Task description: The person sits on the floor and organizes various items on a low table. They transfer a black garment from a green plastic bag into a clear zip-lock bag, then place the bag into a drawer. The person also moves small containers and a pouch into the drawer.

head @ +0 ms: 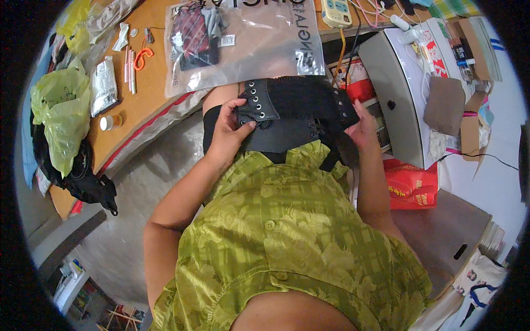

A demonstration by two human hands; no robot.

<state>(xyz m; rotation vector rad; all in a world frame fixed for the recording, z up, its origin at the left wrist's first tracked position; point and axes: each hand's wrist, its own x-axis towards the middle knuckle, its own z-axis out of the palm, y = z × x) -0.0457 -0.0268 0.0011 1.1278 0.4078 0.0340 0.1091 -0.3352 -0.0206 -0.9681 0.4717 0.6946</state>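
A black elastic waist belt [304, 97] with leather-look end panels and metal eyelets stretches across my lap. My left hand [232, 128] grips its left end, the thumb on top near the eyelet row. Around the right end, my right hand [363, 126] holds the edge, with part of the fingers hidden behind it. Beneath the belt lies more black material [277, 138] with small eyelets at its right. Just beyond my knees, a clear printed plastic bag [265, 53] holds folded plaid cloth [191, 33].
A wooden bed or table edge [145, 111] curves along the left, bearing a silver pouch [104, 85], a small white-capped bottle [111, 123] and a green plastic bag [62, 107]. At right are a grey cabinet [391, 78], a red bag [414, 186] and a power strip [336, 12].
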